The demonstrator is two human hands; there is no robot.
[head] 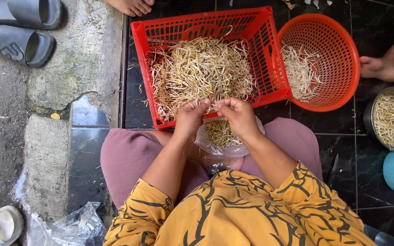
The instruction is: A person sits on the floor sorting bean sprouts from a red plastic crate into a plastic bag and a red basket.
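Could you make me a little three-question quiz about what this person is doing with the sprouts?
1. True or false: the red rectangular crate is empty.
2. What lies in the person's lap, under the left hand and right hand?
A. a metal bowl
B. a clear plastic bag
C. a sandal
3. Which container sits right of the crate, touching it?

Key
1. False: it holds a heap of bean sprouts.
2. B: the clear plastic bag holds some sprout bits.
3. The round orange basket, with a few sprouts inside.
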